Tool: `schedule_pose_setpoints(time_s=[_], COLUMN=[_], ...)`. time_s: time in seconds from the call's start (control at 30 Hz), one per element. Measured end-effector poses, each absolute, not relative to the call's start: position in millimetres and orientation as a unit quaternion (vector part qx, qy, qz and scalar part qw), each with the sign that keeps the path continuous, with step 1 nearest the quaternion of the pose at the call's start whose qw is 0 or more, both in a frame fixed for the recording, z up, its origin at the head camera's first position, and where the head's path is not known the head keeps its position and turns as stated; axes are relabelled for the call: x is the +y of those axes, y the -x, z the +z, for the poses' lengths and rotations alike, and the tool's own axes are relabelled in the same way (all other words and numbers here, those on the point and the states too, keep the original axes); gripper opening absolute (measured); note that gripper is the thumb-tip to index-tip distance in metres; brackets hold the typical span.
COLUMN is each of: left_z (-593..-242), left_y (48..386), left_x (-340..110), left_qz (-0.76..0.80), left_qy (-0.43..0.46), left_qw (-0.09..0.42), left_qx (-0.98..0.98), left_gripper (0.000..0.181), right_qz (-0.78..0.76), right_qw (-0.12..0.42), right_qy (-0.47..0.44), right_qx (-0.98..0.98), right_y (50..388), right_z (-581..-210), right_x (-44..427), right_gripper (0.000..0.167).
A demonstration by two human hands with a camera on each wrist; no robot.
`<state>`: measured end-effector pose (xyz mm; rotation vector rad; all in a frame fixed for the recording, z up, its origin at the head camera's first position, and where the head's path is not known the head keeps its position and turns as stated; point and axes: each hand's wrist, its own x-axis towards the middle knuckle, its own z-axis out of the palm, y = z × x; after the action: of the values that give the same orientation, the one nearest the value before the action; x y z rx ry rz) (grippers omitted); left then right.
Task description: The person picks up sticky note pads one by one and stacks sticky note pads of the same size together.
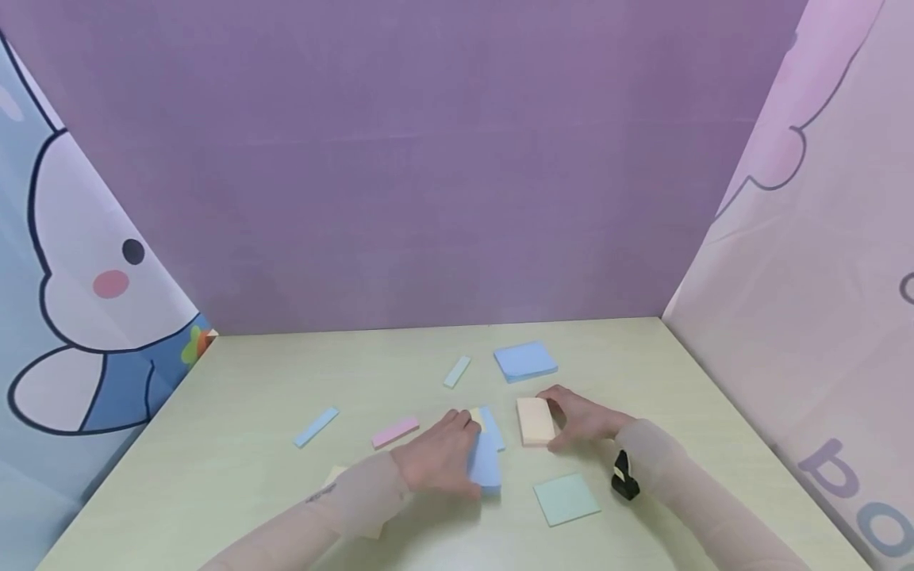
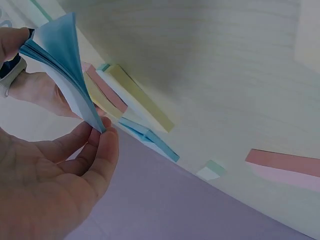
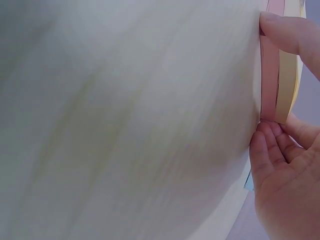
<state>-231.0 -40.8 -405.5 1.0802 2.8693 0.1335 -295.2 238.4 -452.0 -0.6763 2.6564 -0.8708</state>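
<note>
My left hand (image 1: pixel 441 454) grips a blue sticky-note pad (image 1: pixel 485 469) by its edges, near the middle of the table. In the left wrist view that blue pad (image 2: pixel 75 75) looks bowed, pinched at its lower end by the fingertips. Behind it in the head view, a lighter blue piece (image 1: pixel 494 428) and a bit of yellow paper (image 1: pixel 477 418) show, partly hidden by the hand. To the right, my right hand (image 1: pixel 581 418) holds a cream sticky-note stack (image 1: pixel 535 422) between thumb and fingers. The right wrist view shows pink (image 3: pixel 269 75) and yellow (image 3: pixel 286 85) layers in it.
A green square pad (image 1: pixel 567 499) lies nearer me; a blue pad (image 1: pixel 525 362) lies farther back. Narrow strips, green (image 1: pixel 457 372), pink (image 1: pixel 395 433) and blue (image 1: pixel 316 427), are spread leftward. Yellow paper (image 1: pixel 374 531) shows from under my left forearm. A purple wall (image 1: pixel 428 198) bounds the table's back.
</note>
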Motion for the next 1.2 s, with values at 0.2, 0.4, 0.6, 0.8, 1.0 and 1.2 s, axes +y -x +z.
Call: schedule_pose_setpoints(time_s=[0.2,0.4,0.6,0.8,1.0,1.2], left_z=[-403.9,-399.7,-396.6,-394.0,-393.1,-391.1], left_y=[239.2,248.0,254.1,258.9,265.8,273.3], left_x=[-31.7,-20.2,-12.8,-7.1,-0.4,8.0], left_qz=[0.05,0.052,0.062,0.064,0.057,0.064], left_qy=[-0.352,-0.341,-0.34,-0.339,-0.33,-0.335], left_qw=[0.024,0.028,0.027,0.029,0.037,0.034], left_qx=[0.934,0.938,0.938,0.938,0.941,0.939], left_gripper=[0.075,0.074,0.068,0.064,0.067,0.066], right_qz=[-0.302,-0.314,-0.312,-0.307,-0.305,-0.312], right_qw=[0.134,0.141,0.138,0.137,0.141,0.144], right_qy=[0.23,0.229,0.229,0.217,0.205,0.212], right_qx=[0.916,0.911,0.912,0.916,0.919,0.915], right_y=[296.9,298.4,297.5,298.4,299.3,299.0], right_z=[-454.1,-454.3,-453.9,-455.8,-457.4,-455.3], right_x=[239.0,238.5,237.6,237.1,236.7,236.4], right_gripper=[0.075,0.075,0.075,0.075,0.076,0.076])
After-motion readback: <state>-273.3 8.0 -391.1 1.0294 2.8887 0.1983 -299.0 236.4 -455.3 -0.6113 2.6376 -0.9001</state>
